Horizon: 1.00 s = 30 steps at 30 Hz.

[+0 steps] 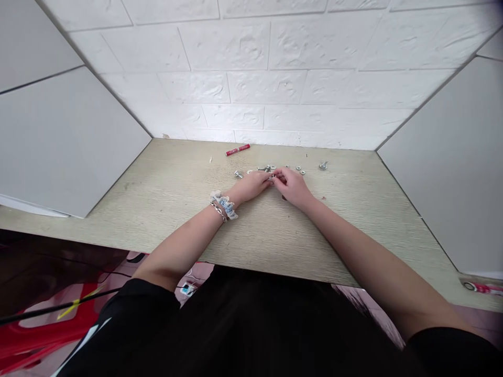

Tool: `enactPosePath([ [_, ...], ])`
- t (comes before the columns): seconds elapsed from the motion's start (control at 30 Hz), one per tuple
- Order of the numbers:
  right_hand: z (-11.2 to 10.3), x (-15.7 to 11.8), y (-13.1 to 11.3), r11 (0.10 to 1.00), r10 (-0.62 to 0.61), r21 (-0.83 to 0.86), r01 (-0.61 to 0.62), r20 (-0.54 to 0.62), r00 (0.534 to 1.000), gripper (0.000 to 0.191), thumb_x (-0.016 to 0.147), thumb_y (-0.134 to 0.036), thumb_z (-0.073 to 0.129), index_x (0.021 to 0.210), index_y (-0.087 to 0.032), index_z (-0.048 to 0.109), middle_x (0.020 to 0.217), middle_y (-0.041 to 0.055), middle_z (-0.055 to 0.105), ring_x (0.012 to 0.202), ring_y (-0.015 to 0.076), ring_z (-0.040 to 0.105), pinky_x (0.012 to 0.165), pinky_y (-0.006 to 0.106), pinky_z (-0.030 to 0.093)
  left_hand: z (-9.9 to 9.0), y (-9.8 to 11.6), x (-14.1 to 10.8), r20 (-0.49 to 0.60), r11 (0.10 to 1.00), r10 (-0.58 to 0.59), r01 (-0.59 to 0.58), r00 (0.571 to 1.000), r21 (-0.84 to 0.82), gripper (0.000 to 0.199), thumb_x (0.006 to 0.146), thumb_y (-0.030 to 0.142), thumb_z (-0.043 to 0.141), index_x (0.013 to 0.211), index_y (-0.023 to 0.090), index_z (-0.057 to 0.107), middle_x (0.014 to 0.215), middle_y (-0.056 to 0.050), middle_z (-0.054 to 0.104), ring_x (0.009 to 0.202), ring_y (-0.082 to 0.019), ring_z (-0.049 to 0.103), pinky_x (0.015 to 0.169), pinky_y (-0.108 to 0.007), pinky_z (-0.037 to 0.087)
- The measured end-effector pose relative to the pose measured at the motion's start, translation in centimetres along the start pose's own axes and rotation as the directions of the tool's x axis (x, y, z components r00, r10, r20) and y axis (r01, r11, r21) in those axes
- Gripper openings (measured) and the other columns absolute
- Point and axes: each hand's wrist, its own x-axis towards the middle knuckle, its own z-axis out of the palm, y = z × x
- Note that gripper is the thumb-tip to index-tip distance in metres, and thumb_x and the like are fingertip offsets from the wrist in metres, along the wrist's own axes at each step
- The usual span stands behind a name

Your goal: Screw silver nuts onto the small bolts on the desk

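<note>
My left hand (252, 187) is closed, its fingertips pinching one side of a small silvery metal fastener (271, 178). From the other side, the thumb and forefinger of my right hand (293, 187) grip the same piece. Fingers cover most of it, so I cannot tell whether it is a bolt, a nut or both. Just beyond the fingertips lie several bolts (266, 168). One separate bolt (238, 174) rests left of them, beside my left hand. Past my right hand are hex nuts (302, 172), and farther right sits another metal fastener (323, 165).
A red marker-like tube (237, 150) lies toward the back of the wooden tabletop (251, 235). White brick-patterned wall (267, 86) closes off the back. Grey panels (74, 141) flank both sides. Another red cylindrical item (485, 288) lies at the right edge.
</note>
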Motion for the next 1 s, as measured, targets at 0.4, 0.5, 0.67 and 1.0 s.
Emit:
enactPosePath([
  [0.4,-0.6,0.9,-1.5,0.705,0.456,0.604,-0.372,0.017,0.890,0.014,0.067,-0.017,0.054,0.077,-0.021,0.047,0.063,-0.0049,0.054,0.052,0.0070,0.046,0.049,0.019,0.036,0.2,-0.3,0.4,-0.035,0.934,-0.168,0.148,0.985,-0.324,0.025,0.102,0.028,0.039,0.099,0.016,0.060,0.094,-0.007,0.069,0.085,-0.017,0.063,0.083,-0.030,0.049],
  [0.5,-1.4,0.9,-2.5,0.398,0.541,0.771,-0.497,0.240,0.806,0.017,0.061,-0.014,0.048,0.076,-0.021,0.042,0.059,-0.0054,0.048,0.044,0.0054,0.037,0.043,0.017,0.027,-0.5,-1.4,0.8,-0.151,0.811,-0.290,0.159,0.945,-0.563,0.023,0.103,0.026,0.036,0.099,0.017,0.056,0.084,-0.001,0.062,0.062,-0.008,0.052,0.067,-0.023,0.046],
  [0.67,-2.3,0.6,-3.4,0.282,0.528,0.752,-0.596,0.397,0.751,0.009,0.071,-0.016,0.048,0.070,-0.020,0.040,0.053,-0.0081,0.036,0.038,0.0037,0.021,0.035,0.018,0.017,-2.9,-3.4,0.3,-0.454,0.856,-0.449,0.223,0.770,-0.467,0.018,0.101,0.023,0.042,0.106,0.020,0.059,0.066,0.003,0.048,0.058,-0.010,0.046,0.061,-0.023,0.040],
  [1.0,-1.9,0.4,-3.5,0.581,0.464,0.526,-0.621,0.412,0.784,0.019,0.092,-0.020,0.050,0.073,-0.017,0.051,0.052,-0.0086,0.036,0.035,0.0032,0.027,0.034,0.017,0.018,-3.2,-3.9,-0.2,-0.071,0.928,-0.334,0.341,0.940,0.150,0.034,0.093,0.036,0.055,0.115,0.019,0.075,0.112,-0.010,0.075,0.102,-0.025,0.067,0.089,-0.033,0.049],
])
